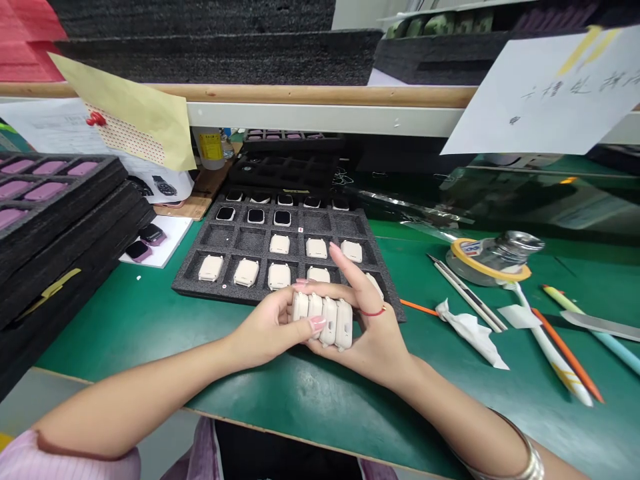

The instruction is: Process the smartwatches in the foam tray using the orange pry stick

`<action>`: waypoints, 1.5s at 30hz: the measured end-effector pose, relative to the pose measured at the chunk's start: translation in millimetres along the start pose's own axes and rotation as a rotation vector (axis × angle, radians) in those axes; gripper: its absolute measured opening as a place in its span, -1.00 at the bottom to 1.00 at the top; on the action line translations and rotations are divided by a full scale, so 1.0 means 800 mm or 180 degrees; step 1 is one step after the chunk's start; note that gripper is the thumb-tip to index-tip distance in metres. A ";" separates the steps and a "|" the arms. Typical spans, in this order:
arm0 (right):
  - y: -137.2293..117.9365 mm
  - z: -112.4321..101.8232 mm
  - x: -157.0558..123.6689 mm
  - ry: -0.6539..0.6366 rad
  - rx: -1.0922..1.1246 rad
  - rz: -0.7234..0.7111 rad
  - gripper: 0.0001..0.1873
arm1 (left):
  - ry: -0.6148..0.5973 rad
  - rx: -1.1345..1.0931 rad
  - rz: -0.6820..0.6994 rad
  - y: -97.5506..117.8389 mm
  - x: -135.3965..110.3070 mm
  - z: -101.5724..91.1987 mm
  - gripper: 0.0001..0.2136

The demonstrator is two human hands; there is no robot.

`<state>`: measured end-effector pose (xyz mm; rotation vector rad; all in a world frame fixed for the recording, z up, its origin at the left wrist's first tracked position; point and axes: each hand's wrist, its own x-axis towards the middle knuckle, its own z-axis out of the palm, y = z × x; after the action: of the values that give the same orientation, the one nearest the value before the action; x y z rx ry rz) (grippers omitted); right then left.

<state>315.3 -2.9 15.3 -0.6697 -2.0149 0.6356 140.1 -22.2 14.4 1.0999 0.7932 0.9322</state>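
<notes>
Several cream watch cases [329,322] stand side by side in a row between my hands, just in front of the tray. My left hand [273,327] grips the row from the left, its thumb lying across the front. Around the right side and underneath wraps my right hand [377,333], with one finger raised. Behind them lies a black foam tray [240,238] with square pockets. Cream cases [247,272] fill several near pockets, and cases with dark screens [283,218] sit in farther ones. My hands partly cover the tray's near right pockets.
Foam trays of purple cases [50,167] are stacked at left, near two dark-screened purple watches [139,251] on white paper. To the right lie a tape roll [517,272], a metal-topped bottle [517,247], crumpled tissue [473,333], a toothbrush [555,353] and a knife [600,325]. A shelf [320,119] crosses above.
</notes>
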 end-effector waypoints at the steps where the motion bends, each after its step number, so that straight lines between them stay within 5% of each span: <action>1: 0.000 0.001 0.000 0.0000 -0.0001 -0.0008 0.12 | 0.0003 -0.0012 -0.0021 0.000 0.000 0.000 -0.68; 9: -0.003 0.007 0.000 -0.0004 0.0053 -0.0194 0.07 | 0.0089 0.0385 0.0105 0.001 -0.004 0.002 -0.69; 15: -0.001 0.007 -0.004 -0.0248 0.0069 -0.0369 0.01 | -0.0290 0.0130 0.0110 0.007 0.002 0.005 -0.59; 20: -0.011 -0.003 -0.007 -0.0354 -0.0145 -0.0421 0.17 | 0.0081 0.0498 0.0339 0.009 -0.005 0.004 -0.52; 22: -0.013 -0.010 -0.006 -0.0118 0.0061 -0.0226 0.15 | 0.0115 0.0735 0.0583 0.009 -0.010 0.002 -0.52; 27: 0.005 -0.017 0.004 0.0567 0.1218 0.0901 -0.39 | -0.0087 0.1605 0.1290 0.006 -0.016 -0.004 -0.61; 31: 0.016 -0.015 0.007 -0.0131 0.2111 0.1870 -0.27 | -0.0054 0.1704 0.1497 0.004 -0.014 -0.003 -0.67; 35: 0.010 -0.012 0.002 -0.0727 0.2349 0.1990 -0.19 | -0.0011 0.1747 0.1606 0.005 -0.014 -0.001 -0.69; 41: -0.008 -0.001 0.000 -0.0714 0.1990 0.1778 0.06 | -0.0141 0.1758 0.1622 -0.001 -0.012 -0.001 -0.73; 45: -0.019 0.004 -0.001 -0.0229 0.1334 0.1445 0.14 | 0.0009 0.1777 0.1913 -0.010 -0.012 -0.003 -0.54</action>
<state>309.6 -15.4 23.4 -0.8572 -1.7171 1.3220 136.1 -31.3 6.6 1.8907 0.7558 1.2433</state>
